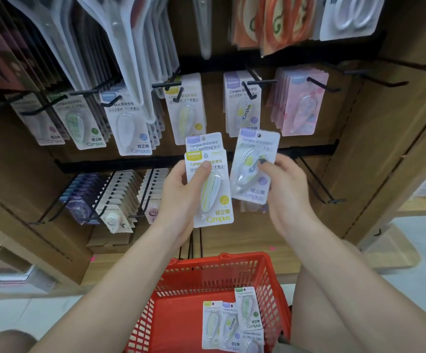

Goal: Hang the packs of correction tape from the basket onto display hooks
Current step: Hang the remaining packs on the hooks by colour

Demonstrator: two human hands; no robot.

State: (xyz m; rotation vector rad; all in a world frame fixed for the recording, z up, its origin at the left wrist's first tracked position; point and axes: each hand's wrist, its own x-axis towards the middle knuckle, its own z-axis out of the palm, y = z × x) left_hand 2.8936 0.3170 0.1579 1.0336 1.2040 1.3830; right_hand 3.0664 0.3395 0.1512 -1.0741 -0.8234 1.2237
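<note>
Purple pack (pixel 254 164) pinched in the right hand (pixel 284 189), yellow pack (pixel 210 189) plus another gripped in the left hand (pixel 181 197), more in the red basket (pixel 219 273). Sorting stage; next, thread purple's hole onto the matching purple hook (pixel 248 91).

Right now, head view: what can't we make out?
- Pack count in left hand: yellow pack covers all but the top of a purple-tabbed one; more could hide behind.
- Right hand grip: the purple pack covers the fingers behind it.
- Red basket: frame's bottom edge cuts it off.
- Small print on packs: blurred.
</note>
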